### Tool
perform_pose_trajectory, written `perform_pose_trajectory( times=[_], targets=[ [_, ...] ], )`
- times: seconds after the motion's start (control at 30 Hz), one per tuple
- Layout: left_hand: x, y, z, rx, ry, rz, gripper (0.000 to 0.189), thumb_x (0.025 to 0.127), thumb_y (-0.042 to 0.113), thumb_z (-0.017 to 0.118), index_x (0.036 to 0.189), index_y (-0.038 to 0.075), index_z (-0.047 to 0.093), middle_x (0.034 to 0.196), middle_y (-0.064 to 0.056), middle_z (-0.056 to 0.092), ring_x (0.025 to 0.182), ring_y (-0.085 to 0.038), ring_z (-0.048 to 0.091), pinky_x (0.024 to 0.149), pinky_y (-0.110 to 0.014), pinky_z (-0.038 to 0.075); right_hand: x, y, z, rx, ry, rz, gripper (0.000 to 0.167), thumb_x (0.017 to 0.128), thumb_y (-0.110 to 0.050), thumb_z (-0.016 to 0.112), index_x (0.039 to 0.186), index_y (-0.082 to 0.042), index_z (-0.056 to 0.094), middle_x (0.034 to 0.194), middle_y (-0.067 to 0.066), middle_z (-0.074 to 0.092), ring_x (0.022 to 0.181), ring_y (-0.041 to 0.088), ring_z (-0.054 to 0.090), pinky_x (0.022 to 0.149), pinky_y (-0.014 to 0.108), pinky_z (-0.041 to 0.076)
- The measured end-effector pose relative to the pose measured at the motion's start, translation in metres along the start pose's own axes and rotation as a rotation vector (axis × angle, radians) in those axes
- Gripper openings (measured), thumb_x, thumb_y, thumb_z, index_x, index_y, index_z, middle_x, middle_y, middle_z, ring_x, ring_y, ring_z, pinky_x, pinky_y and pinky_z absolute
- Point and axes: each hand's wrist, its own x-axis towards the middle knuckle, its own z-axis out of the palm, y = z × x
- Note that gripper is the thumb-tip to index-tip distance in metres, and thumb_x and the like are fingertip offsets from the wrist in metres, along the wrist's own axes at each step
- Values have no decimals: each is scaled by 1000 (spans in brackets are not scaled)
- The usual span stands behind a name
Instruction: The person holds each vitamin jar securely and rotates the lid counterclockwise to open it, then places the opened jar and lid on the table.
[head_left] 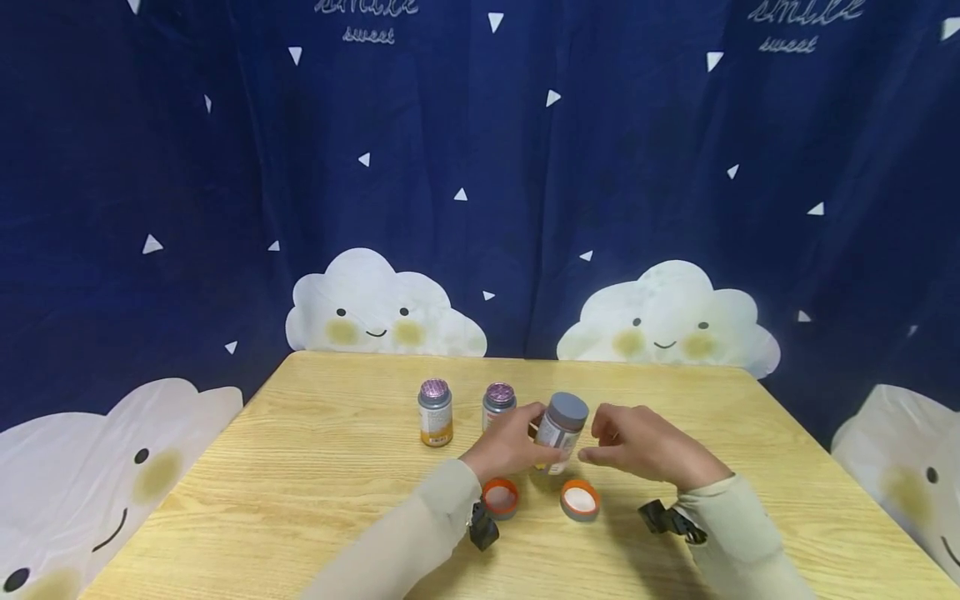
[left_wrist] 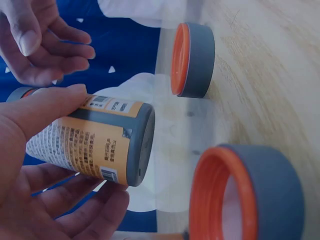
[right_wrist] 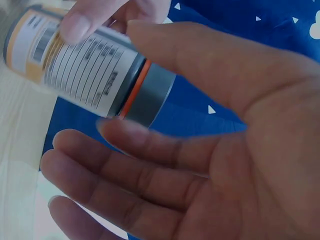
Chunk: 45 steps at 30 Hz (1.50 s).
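Observation:
My left hand (head_left: 508,446) grips a grey pill bottle (left_wrist: 100,135) round its orange-and-white label, thumb on one side and fingers on the other. The bottle leans slightly over the table, and its grey screw cap (head_left: 567,408) with an orange band is on. Beside that cap is my right hand (head_left: 645,443), its fingers loosely bent and apart, holding nothing. The right wrist view has its thumb and forefinger near the cap (right_wrist: 156,92). Two loose caps, one on the left (head_left: 501,498) and one on the right (head_left: 580,502), lie inside-up below the hands.
Two uncapped bottles with shiny purplish tops stand on the wooden table (head_left: 315,483): one at the left (head_left: 435,417), another (head_left: 498,402) partly behind my left hand. A dark blue curtain (head_left: 465,125) with cloud prints hangs behind the table's far edge.

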Motion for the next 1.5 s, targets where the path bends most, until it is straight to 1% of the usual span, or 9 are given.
perform_pose_trajectory(
  times=[0.17, 0.37, 0.43, 0.57, 0.7, 0.93, 1.07, 1.2, 1.5],
  targets=[
    [-11, 2, -7, 46, -47, 36, 45, 76, 39, 81, 112, 20, 61, 98, 7, 63, 85, -7, 59, 69, -22, 50, 1, -2, 3, 58, -15, 3, 55, 83, -40, 75, 120, -7, 51, 88, 5, 63, 76, 14, 60, 66, 33, 50],
    [-23, 2, -9, 84, -135, 102, 41, 77, 42, 80, 109, 21, 62, 95, 11, 63, 85, -6, 60, 69, -20, 50, 4, -6, 6, 70, -50, -77, 61, 84, -43, 72, 129, -9, 50, 91, 1, 64, 77, 13, 61, 64, 29, 50],
    [-27, 2, -9, 89, -163, 102, 42, 77, 44, 79, 109, 23, 62, 94, 12, 62, 83, -4, 59, 68, -20, 50, 3, -7, 6, 71, -57, -113, 57, 85, -43, 72, 128, -10, 53, 90, -1, 64, 75, 11, 60, 63, 27, 49],
    [-36, 5, -8, 85, -208, 90, 41, 78, 45, 79, 108, 23, 62, 92, 13, 61, 81, -3, 58, 66, -20, 49, 2, -9, 7, 83, -90, -162, 39, 86, -37, 73, 115, -15, 59, 83, -5, 63, 68, 10, 58, 58, 26, 48],
    [-43, 5, -8, 88, -243, 88, 42, 78, 42, 79, 110, 21, 62, 91, 13, 62, 78, -1, 58, 66, -18, 49, 1, -13, 8, 112, -160, -140, 33, 85, -36, 74, 107, -18, 58, 82, -5, 64, 68, 11, 60, 58, 26, 49],
    [-54, 7, -14, 88, -324, 98, 39, 78, 41, 79, 107, 20, 62, 88, 14, 61, 76, -3, 59, 63, -19, 50, -1, -20, 9, 170, -277, -122, 31, 83, -33, 75, 103, -18, 58, 83, -6, 66, 71, 12, 63, 61, 28, 51],
    [-57, 6, -17, 136, -331, 136, 39, 78, 39, 79, 107, 18, 62, 88, 14, 61, 79, -5, 59, 64, -17, 49, 0, -23, 11, 176, -292, -131, 28, 83, -32, 75, 101, -17, 59, 81, -8, 65, 71, 12, 63, 61, 27, 50],
    [-59, 6, -17, 165, -330, 159, 40, 79, 37, 79, 108, 17, 62, 90, 14, 60, 79, -2, 58, 66, -16, 48, 0, -24, 14, 168, -289, -139, 27, 84, -33, 74, 100, -17, 59, 79, -8, 65, 69, 11, 62, 60, 26, 49],
    [-61, 12, -12, 234, -306, 158, 47, 77, 40, 81, 112, 17, 60, 90, 16, 58, 77, 2, 55, 66, -15, 46, -3, -25, 14, 115, -266, -141, 29, 84, -38, 74, 98, -17, 58, 74, -8, 62, 63, 9, 57, 55, 25, 47]
  ],
)
